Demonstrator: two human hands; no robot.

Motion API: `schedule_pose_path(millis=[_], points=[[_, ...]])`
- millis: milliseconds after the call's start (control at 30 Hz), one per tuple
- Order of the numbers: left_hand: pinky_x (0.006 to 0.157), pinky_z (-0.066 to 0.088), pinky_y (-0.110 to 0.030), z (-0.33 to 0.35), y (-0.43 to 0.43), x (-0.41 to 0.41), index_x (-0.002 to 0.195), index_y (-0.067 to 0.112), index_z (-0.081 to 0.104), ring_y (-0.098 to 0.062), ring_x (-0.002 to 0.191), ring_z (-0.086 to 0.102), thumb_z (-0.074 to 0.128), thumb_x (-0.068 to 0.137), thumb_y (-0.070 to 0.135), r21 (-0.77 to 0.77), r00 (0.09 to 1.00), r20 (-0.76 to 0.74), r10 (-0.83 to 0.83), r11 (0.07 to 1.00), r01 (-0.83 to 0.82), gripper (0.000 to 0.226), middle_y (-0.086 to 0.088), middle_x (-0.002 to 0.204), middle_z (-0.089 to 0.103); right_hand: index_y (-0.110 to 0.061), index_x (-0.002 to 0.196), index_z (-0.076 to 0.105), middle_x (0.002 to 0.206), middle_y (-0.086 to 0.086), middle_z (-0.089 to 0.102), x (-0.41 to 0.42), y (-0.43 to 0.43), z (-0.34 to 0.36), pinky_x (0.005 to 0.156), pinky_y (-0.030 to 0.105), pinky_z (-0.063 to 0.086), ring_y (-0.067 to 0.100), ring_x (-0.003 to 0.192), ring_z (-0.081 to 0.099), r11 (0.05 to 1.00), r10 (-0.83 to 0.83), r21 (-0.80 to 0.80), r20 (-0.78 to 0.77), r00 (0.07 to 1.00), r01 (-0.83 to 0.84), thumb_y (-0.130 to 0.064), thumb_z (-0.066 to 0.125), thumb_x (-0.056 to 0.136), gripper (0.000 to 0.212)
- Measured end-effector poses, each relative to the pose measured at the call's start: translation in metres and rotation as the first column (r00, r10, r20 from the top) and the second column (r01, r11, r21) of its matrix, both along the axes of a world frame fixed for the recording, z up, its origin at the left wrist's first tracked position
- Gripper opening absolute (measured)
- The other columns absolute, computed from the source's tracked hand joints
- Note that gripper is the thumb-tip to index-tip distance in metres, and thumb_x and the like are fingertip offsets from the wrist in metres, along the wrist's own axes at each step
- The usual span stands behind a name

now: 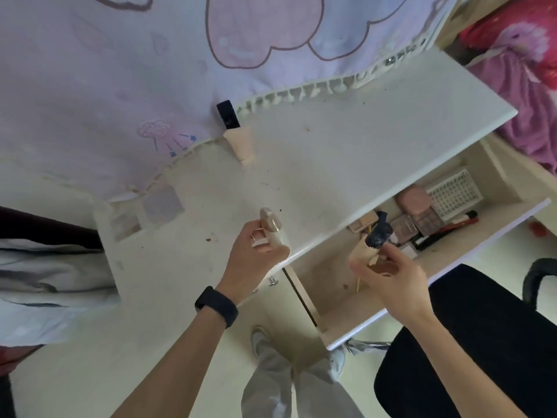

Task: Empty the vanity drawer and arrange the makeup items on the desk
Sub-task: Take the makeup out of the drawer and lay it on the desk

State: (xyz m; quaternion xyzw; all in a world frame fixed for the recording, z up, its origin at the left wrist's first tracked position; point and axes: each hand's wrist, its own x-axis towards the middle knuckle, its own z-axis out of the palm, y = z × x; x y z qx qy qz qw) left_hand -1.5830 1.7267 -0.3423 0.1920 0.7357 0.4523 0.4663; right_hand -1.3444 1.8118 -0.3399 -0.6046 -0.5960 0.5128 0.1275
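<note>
Two beige tubes (272, 229) (360, 251) in the hands (256, 257) (391, 279), above desk (331, 146) and drawer (328, 297).

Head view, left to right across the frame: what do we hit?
Folded cloth → left hand holding a beige bottle → right hand holding a dark-capped bottle → white basket.

A home bedroom: white vanity desk (331, 140), cartoon-print cloth (120, 55), floral bedding (518, 70) alongside

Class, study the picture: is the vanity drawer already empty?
No: the open drawer holds a pink case, a white basket and small boxes.
</note>
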Motion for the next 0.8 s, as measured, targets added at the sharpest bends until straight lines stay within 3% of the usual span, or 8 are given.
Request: schedule_pose_path(millis=[100, 200, 333, 400, 533, 700, 800], points=[[0.091, 0.050, -0.027, -0.003, 0.004, -0.013, 0.106, 0.024, 0.056, -0.002, 0.106, 0.064, 0.078, 0.069, 0.020, 0.067, 0.986, -0.147, 0.082, 0.995, -0.072, 0.044, 0.017, 0.105, 0.066, -0.039, 0.085, 0.066, 0.071, -0.012, 0.071, -0.026, 0.013, 0.012, 0.062, 0.015, 0.044, -0.001, 0.071, 0.066, 0.998, 0.035, 0.046, -0.032, 0.999, -0.033, -0.042, 0.081, 0.078, 0.017], [0.085, 0.042, -0.020, -0.004, 0.012, -0.030, 0.103, 0.026, 0.053, 0.005, 0.106, 0.059, 0.080, 0.072, 0.012, 0.087, 0.953, -0.265, 0.146, 0.988, -0.127, 0.043, 0.023, 0.101, 0.066, -0.041, 0.092, 0.064, 0.065, -0.011, 0.068, -0.056, 0.026, 0.015, 0.058, 0.014, 0.045, -0.001, 0.062, 0.062, 0.995, 0.087, 0.049, -0.066, 0.994, -0.084, -0.044, 0.077, 0.080, 0.018], [0.083, 0.044, -0.018, -0.009, 0.032, -0.054, 0.101, 0.024, 0.053, 0.006, 0.100, 0.061, 0.079, 0.073, 0.006, 0.146, 0.922, -0.314, 0.228, 0.971, -0.190, 0.042, 0.023, 0.098, 0.066, -0.043, 0.117, 0.063, 0.085, -0.014, 0.073, -0.099, 0.047, 0.006, 0.067, 0.021, 0.048, -0.004, 0.080, 0.066, 0.989, 0.127, 0.083, -0.086, 0.988, -0.120, -0.049, 0.080, 0.078, 0.043], [0.082, 0.047, -0.019, -0.015, 0.044, -0.069, 0.098, 0.020, 0.053, 0.002, 0.095, 0.063, 0.077, 0.072, 0.000, 0.176, 0.908, -0.337, 0.248, 0.964, -0.198, 0.041, 0.020, 0.094, 0.066, -0.040, 0.119, 0.063, 0.099, -0.016, 0.072, -0.121, 0.060, -0.001, 0.066, 0.020, 0.047, -0.006, 0.080, 0.065, 0.982, 0.160, 0.116, -0.103, 0.982, -0.148, -0.043, 0.080, 0.081, 0.042], [0.090, 0.051, -0.036, -0.026, 0.067, -0.104, 0.092, 0.026, 0.054, -0.021, 0.103, 0.060, 0.076, 0.069, 0.001, 0.216, 0.879, -0.406, 0.251, 0.961, -0.175, 0.041, 0.017, 0.090, 0.064, -0.034, 0.120, 0.064, 0.112, -0.015, 0.068, -0.156, 0.087, -0.015, 0.066, 0.016, 0.046, -0.006, 0.080, 0.064, 0.965, 0.213, 0.177, -0.096, 0.972, -0.194, -0.034, 0.078, 0.085, 0.037], [0.089, 0.045, -0.017, -0.026, 0.086, -0.144, 0.094, 0.023, 0.057, -0.002, 0.098, 0.062, 0.076, 0.073, -0.005, 0.224, 0.882, -0.412, 0.230, 0.963, -0.147, 0.040, 0.017, 0.089, 0.065, -0.031, 0.118, 0.066, 0.106, -0.017, 0.066, -0.198, 0.126, -0.024, 0.066, 0.014, 0.043, -0.007, 0.082, 0.062, 0.937, 0.303, 0.196, -0.041, 0.952, -0.290, -0.029, 0.077, 0.086, 0.034], [0.083, 0.041, -0.005, -0.024, 0.096, -0.160, 0.093, 0.041, 0.053, 0.014, 0.094, 0.058, 0.076, 0.076, -0.003, 0.178, 0.884, -0.436, 0.170, 0.979, -0.100, 0.052, 0.027, 0.091, 0.064, -0.032, 0.127, 0.062, 0.102, -0.012, 0.066, -0.223, 0.147, -0.029, 0.070, 0.016, 0.042, -0.002, 0.088, 0.062, 0.917, 0.358, 0.191, -0.004, 0.934, -0.350, -0.028, 0.075, 0.087, 0.042]])
